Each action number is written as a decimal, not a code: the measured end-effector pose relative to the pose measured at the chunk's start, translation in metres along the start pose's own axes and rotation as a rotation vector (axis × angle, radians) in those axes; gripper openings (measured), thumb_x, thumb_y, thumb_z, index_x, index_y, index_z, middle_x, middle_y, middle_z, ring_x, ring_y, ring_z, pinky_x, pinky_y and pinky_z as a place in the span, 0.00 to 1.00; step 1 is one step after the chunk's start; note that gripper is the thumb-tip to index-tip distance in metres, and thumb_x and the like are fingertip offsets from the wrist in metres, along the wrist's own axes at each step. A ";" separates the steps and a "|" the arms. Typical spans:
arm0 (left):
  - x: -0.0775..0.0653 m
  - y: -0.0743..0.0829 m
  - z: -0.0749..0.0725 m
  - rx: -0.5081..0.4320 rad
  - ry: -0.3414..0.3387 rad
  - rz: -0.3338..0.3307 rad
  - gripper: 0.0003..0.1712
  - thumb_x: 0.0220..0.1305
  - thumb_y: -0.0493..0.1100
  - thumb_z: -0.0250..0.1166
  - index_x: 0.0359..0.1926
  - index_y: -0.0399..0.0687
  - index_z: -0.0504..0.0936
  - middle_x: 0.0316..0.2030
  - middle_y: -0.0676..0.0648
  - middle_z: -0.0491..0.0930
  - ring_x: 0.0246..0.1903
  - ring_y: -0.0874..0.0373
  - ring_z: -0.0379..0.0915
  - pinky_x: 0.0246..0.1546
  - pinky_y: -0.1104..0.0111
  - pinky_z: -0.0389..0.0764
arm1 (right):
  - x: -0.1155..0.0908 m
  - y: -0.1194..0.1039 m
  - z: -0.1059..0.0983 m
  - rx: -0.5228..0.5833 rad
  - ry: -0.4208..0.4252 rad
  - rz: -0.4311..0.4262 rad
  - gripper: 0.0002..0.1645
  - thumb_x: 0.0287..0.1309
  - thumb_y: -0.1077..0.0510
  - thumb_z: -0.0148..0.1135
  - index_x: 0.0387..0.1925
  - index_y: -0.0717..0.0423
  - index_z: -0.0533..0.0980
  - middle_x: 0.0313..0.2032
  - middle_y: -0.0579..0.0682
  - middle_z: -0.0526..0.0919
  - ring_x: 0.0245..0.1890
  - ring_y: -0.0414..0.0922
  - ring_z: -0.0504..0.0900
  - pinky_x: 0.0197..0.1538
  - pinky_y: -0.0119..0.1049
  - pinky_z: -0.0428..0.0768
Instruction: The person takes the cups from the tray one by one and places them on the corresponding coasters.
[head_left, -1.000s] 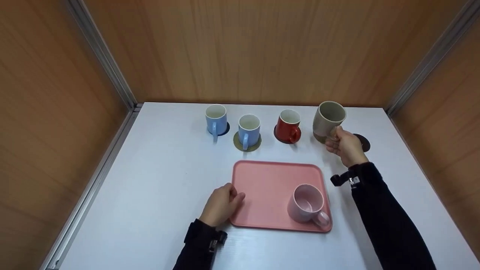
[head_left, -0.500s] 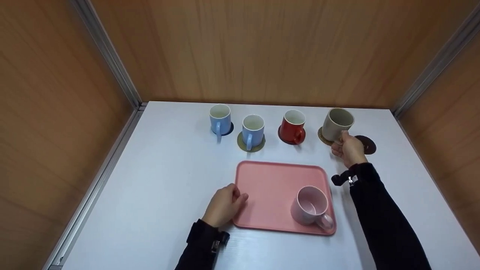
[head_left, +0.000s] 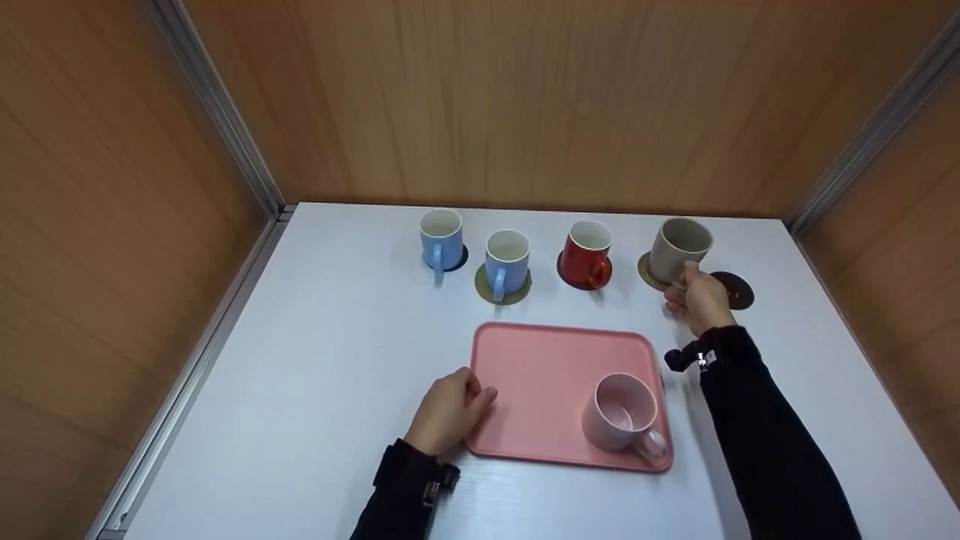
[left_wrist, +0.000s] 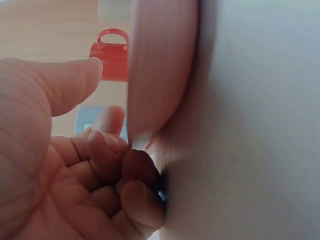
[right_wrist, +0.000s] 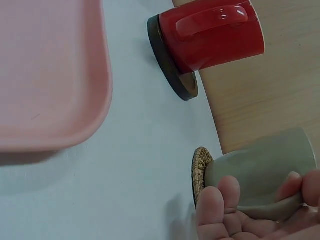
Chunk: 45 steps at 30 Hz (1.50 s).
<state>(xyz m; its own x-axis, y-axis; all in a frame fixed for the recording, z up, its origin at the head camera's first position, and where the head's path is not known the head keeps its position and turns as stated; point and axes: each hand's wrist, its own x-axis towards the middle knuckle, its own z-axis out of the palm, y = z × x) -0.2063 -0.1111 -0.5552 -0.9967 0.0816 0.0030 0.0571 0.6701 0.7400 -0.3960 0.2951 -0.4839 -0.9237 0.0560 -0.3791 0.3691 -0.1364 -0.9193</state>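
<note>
My right hand pinches the handle of a grey-green mug at the back right. The mug stands on a woven coaster, part of which shows past its base. At the left edge of a pink tray is my left hand. Its loosely curled fingertips touch the rim in the left wrist view, while the thumb stays apart from it. A pink mug stands at the tray's near right, handle toward the corner.
A red mug stands on a dark coaster left of the grey-green one. Further left are two light blue mugs, the nearer mug and the farther mug, on coasters. A bare dark coaster lies right. Wooden panels enclose the table.
The grey-green mug, held raised and tilted a second ago, has come down onto the woven coaster with my right hand. My left hand keeps its place at the tray. The head view has shifted slightly.
</note>
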 end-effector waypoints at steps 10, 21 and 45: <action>0.002 0.003 0.002 -0.016 -0.025 -0.018 0.16 0.76 0.54 0.67 0.36 0.49 0.77 0.24 0.54 0.71 0.24 0.61 0.67 0.26 0.70 0.69 | -0.036 0.041 -0.020 -0.360 -0.006 -0.115 0.44 0.83 0.39 0.47 0.82 0.65 0.54 0.72 0.63 0.70 0.47 0.36 0.84 0.53 0.30 0.85; -0.001 -0.001 -0.003 -0.009 -0.002 -0.006 0.16 0.76 0.54 0.67 0.37 0.48 0.77 0.24 0.54 0.71 0.23 0.61 0.66 0.25 0.71 0.68 | -0.144 0.093 -0.005 -0.540 -0.321 -0.225 0.28 0.84 0.44 0.51 0.54 0.67 0.78 0.38 0.48 0.83 0.38 0.42 0.84 0.45 0.37 0.84; -0.001 0.002 -0.001 -0.021 -0.025 -0.035 0.16 0.76 0.54 0.67 0.37 0.49 0.77 0.25 0.53 0.72 0.24 0.61 0.67 0.25 0.70 0.69 | -0.175 0.112 0.008 -0.541 -0.180 -0.242 0.18 0.74 0.50 0.67 0.36 0.60 0.73 0.22 0.42 0.73 0.23 0.37 0.69 0.28 0.30 0.67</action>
<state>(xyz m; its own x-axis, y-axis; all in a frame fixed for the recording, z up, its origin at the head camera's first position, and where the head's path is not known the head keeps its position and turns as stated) -0.2053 -0.1104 -0.5535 -0.9962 0.0772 -0.0393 0.0212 0.6576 0.7530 -0.1936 0.2618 -0.5199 -0.9733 -0.1512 -0.1729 0.1036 0.3829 -0.9179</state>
